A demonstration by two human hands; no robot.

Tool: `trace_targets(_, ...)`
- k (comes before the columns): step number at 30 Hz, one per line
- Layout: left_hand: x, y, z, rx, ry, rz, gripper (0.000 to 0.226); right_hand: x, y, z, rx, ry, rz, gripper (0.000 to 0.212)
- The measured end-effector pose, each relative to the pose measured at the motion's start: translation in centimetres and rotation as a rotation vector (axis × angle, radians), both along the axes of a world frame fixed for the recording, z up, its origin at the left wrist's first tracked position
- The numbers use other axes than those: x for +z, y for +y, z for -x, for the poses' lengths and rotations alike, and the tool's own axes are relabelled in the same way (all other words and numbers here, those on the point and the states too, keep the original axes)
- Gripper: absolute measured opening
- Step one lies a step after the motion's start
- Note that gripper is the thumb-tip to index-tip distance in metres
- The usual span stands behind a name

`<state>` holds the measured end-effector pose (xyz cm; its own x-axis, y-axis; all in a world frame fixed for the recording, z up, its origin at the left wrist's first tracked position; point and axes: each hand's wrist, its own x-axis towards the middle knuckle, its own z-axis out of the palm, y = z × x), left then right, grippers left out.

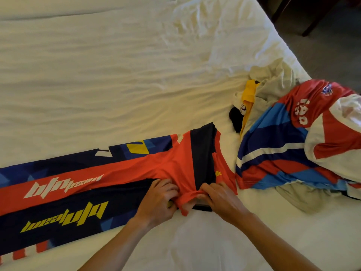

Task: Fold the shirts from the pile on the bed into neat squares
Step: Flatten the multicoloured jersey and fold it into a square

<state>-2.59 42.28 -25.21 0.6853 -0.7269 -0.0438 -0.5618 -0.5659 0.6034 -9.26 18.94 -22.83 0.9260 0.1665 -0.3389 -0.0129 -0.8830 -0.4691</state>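
Both hands, left hand [157, 200] and right hand [221, 200], pinch the jersey [121, 173] sleeve, fingers partly hidden.

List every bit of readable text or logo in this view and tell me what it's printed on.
"bfnteam", white, upside down: red stripe of the jersey that both hands grip.
"bfnteam", yellow, upside down: same jersey's dark panel.
Yellow emblem on its blue part: no letters legible.
White digits, perhaps "1" and "8": red shirt in the pile; blurred, unsure.
Blue crest on that shirt: too blurred.
Round white mark on the yellow garment: unreadable.
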Motion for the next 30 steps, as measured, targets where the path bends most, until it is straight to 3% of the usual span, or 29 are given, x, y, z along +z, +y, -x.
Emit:
trace_targets(4,0.5,-1.1,-1.0,0.127,0.198,0.072,0.018,-1.3,-1.4,0.7,0.186,0.087,0.134,0.080)
trace_targets(6,0.8,-1.4,-1.3,0.233,0.325,0.153,0.024,-1.5,-2.1,0.6,0.178,0.065,0.132,0.059)
trace_targets(10,1.4,-1.6,-2.0,0.459,0.550,0.256,0.024,0.2,-3.4,-1.7,-0.099,0.021,-0.098,0.022)
trace_targets(13,1.8,-2.2,-2.9,0.615,0.657,0.398,0.022,1.9,-3.4,-4.5,-0.402,0.033,-0.389,0.017)
trace_targets(15,1.8,-3.0,-3.7,0.845,0.708,0.462,0.033,2.5,-2.6,-6.7,-0.620,0.079,-0.598,0.013)
trace_targets(16,1.9,-3.5,-4.2,0.970,0.722,0.461,0.040,2.2,-2.3,-7.8,-0.715,0.121,-0.690,0.026)
trace_targets(19,2.3,-4.7,-5.5,1.196,0.776,0.405,0.049,1.0,-1.2,-9.9,-0.910,0.342,-0.906,0.094)
trace_targets(20,2.5,-4.9,-5.8,1.222,0.795,0.368,0.049,0.5,-1.1,-10.1,-0.942,0.354,-0.949,0.097)
trace_targets(24,3.0,-5.1,-5.9,1.112,0.729,0.285,0.047,-0.4,-1.2,-10.1,-0.975,0.237,-0.767,0.063)
trace_targets(26,2.9,-5.1,-5.9,1.058,0.591,0.238,0.027,-1.3,-1.5,-9.9,-0.967,0.135,-0.690,0.044)
trace_targets(30,1.9,-4.6,-6.1,1.124,0.498,0.219,0.017,-2.4,-1.6,-10.3,-0.986,-0.044,-0.598,0.035)
